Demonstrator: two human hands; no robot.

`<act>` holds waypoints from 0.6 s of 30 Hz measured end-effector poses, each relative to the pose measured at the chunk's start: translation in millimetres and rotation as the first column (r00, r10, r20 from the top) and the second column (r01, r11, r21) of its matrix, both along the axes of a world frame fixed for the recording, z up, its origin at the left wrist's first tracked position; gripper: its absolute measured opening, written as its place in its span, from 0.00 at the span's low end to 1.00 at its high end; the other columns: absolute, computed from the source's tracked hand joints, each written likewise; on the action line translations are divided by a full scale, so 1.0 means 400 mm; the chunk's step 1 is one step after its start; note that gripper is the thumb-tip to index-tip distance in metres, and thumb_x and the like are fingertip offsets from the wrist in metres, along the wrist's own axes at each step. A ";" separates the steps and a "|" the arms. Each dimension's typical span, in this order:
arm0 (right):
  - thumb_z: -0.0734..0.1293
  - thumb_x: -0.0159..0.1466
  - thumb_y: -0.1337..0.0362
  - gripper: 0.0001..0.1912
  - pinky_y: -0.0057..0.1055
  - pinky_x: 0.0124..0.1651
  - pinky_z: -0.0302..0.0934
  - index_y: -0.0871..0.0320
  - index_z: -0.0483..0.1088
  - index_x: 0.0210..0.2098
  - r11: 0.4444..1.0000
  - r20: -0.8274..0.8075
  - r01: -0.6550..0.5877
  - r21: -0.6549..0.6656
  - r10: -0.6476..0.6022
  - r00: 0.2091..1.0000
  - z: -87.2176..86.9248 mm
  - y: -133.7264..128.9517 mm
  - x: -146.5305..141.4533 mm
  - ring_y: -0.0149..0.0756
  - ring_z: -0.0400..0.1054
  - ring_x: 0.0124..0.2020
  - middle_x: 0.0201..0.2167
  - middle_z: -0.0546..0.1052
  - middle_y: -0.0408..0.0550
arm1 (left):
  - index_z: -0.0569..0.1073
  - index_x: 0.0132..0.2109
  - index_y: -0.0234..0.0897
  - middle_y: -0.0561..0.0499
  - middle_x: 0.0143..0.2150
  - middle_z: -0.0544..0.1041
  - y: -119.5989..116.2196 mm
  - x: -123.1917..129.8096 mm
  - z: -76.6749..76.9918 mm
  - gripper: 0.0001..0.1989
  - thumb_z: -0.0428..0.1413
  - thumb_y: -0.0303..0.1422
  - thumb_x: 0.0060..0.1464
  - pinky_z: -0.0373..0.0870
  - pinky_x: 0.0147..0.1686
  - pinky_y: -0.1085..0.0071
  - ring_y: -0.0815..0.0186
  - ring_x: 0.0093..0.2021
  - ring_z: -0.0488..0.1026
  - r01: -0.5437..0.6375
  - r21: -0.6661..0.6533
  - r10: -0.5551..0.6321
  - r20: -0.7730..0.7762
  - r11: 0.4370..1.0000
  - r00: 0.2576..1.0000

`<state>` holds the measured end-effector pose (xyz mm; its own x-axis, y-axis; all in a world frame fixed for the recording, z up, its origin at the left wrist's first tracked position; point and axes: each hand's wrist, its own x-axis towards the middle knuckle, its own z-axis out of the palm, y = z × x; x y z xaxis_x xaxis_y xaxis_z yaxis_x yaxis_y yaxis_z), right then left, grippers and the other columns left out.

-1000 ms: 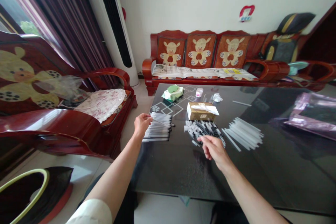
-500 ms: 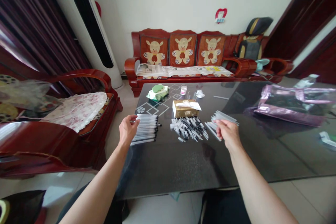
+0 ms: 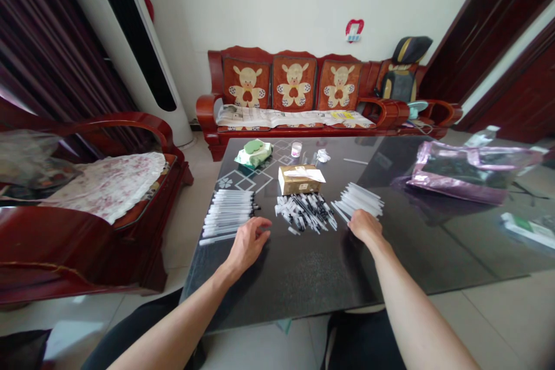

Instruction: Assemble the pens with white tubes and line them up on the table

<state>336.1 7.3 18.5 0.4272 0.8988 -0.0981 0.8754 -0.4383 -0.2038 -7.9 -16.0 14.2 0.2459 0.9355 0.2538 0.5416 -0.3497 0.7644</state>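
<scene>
My left hand (image 3: 250,241) hovers over the dark table just right of a neat row of white pen-like sticks with dark tips (image 3: 228,214), its fingers apart and nothing visible in them. At the near edge of a loose pile of white translucent tubes (image 3: 359,199) is my right hand (image 3: 364,225), its fingers bent down and mostly hidden behind the hand. Between the hands lies a heap of small black and clear pieces (image 3: 306,212), in front of a gold tissue box (image 3: 300,186).
On the glossy table (image 3: 312,277) are a green wipes pack (image 3: 254,153), a small cup (image 3: 296,149), crumpled tissue (image 3: 323,155) and, at right, a purple-edged plastic bag (image 3: 459,176). A wooden sofa (image 3: 295,133) stands behind.
My left hand has moved right, away from the row of sticks, and its fingers have spread. My right hand has dropped lower, to the near edge of the tube pile. The view has shifted slightly.
</scene>
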 end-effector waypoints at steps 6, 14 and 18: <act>0.60 0.59 0.59 0.12 0.24 0.21 0.58 0.58 0.72 0.34 0.983 -0.255 -0.183 0.032 0.185 0.949 0.016 -0.030 -0.120 0.31 0.68 0.19 0.20 0.74 0.45 | 0.73 0.42 0.33 0.49 0.28 0.74 0.001 0.029 -0.016 0.14 0.55 0.37 0.51 0.69 0.27 0.72 0.66 0.28 0.72 0.181 -0.304 -0.053 0.384 0.935 0.922; 0.62 0.59 0.61 0.08 0.19 0.17 0.50 0.59 0.67 0.28 0.826 -0.656 -0.518 0.221 0.519 0.548 0.000 -0.119 -0.365 0.25 0.60 0.14 0.15 0.68 0.39 | 0.72 0.40 0.29 0.44 0.29 0.76 -0.017 0.067 -0.045 0.19 0.57 0.43 0.49 0.72 0.27 0.71 0.65 0.27 0.75 0.339 -0.519 0.043 0.592 0.785 0.805; 0.61 0.60 0.61 0.09 0.24 0.28 0.56 0.58 0.70 0.29 0.856 -0.226 -0.437 0.277 0.500 0.836 0.018 -0.070 -0.282 0.32 0.70 0.27 0.25 0.76 0.46 | 0.71 0.35 0.31 0.44 0.29 0.77 -0.001 0.049 -0.029 0.18 0.59 0.44 0.47 0.71 0.25 0.73 0.65 0.27 0.76 0.264 -0.558 0.168 0.604 0.786 0.779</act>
<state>223.2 -20.9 25.7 -0.0684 0.9958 0.0608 0.8557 0.0899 -0.5095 11.5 -16.3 2.4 0.2940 0.9278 -0.2295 -0.1055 0.2702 0.9570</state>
